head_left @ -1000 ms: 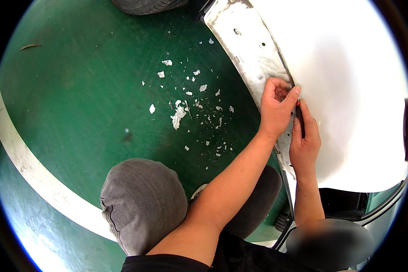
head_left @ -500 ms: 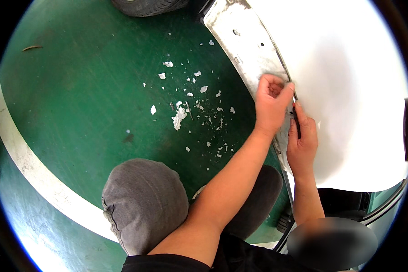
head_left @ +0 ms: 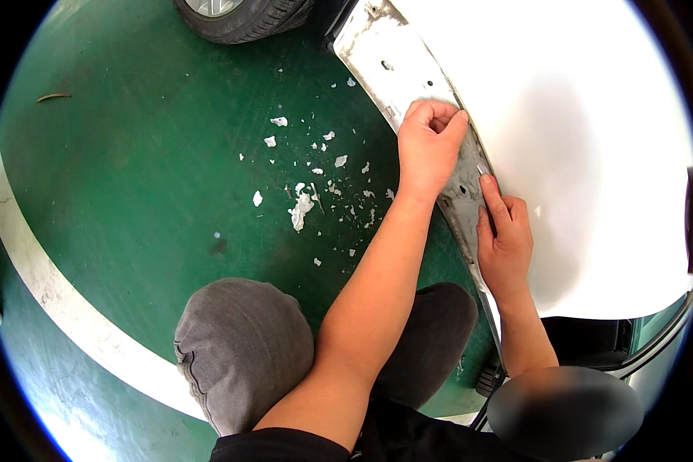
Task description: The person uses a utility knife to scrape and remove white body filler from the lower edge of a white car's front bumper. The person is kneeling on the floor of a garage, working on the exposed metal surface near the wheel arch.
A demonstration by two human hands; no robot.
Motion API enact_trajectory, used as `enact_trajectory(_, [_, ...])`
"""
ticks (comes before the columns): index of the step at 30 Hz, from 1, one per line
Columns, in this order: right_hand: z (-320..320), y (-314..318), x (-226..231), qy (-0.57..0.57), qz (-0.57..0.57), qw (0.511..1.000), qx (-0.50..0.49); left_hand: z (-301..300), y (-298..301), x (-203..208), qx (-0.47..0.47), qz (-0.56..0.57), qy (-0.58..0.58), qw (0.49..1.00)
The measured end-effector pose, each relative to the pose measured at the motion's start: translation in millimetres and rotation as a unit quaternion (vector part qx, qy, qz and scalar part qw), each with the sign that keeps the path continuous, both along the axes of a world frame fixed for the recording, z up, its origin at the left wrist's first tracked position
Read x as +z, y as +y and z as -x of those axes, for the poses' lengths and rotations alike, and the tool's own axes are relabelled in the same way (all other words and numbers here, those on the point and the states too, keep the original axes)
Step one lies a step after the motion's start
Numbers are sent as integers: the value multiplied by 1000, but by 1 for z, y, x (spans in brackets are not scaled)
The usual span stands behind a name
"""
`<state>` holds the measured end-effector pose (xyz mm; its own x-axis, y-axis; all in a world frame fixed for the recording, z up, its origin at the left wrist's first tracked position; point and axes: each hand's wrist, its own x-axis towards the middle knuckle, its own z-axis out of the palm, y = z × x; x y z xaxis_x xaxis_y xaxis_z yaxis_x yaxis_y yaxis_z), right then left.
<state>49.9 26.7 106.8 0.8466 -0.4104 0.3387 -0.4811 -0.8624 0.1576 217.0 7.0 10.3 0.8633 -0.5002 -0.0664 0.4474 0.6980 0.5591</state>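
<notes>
Left hand (head_left: 430, 146) curled, pinching the panel's grey edge strip (head_left: 408, 73); right hand (head_left: 504, 239) flat, fingers together. Flakes (head_left: 304, 204) litter the floor; strip looks half-stripped.

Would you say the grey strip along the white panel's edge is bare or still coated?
Mostly bare: grey strip shows dull patches; white flakes lie on the green floor.
</notes>
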Motion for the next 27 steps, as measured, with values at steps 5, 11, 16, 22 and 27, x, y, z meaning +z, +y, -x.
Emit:
enact_trajectory(5, [0,3,5,12,6,1000,-5,-4,7,10,8,-52,-23,998])
enact_trajectory(11, [-1,5,9,7,-9,1000,-8,-9,12,15,18,-105,-68,992])
enact_trajectory(16, [-2,5,13,-25,-88,996,8,-11,8,7,13,-88,-67,994])
enact_trajectory(22, [-9,3,15,-38,-97,994,33,-7,2,5,-24,-31,-4,999])
enact_trajectory(27, [-30,3,19,-32,-108,993,22,-9,5,4,-25,-27,6,999])
